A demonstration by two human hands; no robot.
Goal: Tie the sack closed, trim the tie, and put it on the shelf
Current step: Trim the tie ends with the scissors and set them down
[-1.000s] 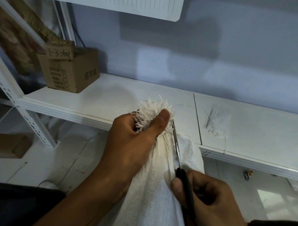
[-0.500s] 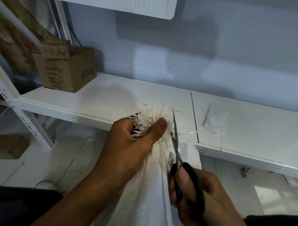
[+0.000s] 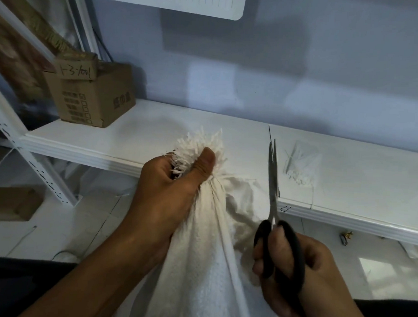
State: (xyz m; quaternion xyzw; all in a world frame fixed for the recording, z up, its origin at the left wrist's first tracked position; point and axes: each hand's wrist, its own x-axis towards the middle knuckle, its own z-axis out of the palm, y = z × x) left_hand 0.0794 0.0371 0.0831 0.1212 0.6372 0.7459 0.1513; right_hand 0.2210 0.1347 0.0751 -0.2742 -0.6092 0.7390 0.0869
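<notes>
A white woven sack (image 3: 206,265) hangs in front of me, its mouth bunched into a frayed tuft (image 3: 201,144). My left hand (image 3: 169,192) is clenched around the gathered neck just below that tuft, thumb on top. My right hand (image 3: 292,265) grips black-handled scissors (image 3: 272,203), blades pointing up and nearly together, a little to the right of the neck and apart from it. I cannot make out the tie itself. The white shelf (image 3: 108,150) runs across behind the sack.
A brown cardboard box (image 3: 94,97) stands at the shelf's left end. A clear bag of white ties (image 3: 300,164) lies on the shelf to the right of the scissors. A white perforated upright (image 3: 44,176) is at left, and another box (image 3: 12,203) sits on the floor.
The scissors have moved right, away from the sack's neck, and now stand clear of it. My left hand keeps its grip on the neck.
</notes>
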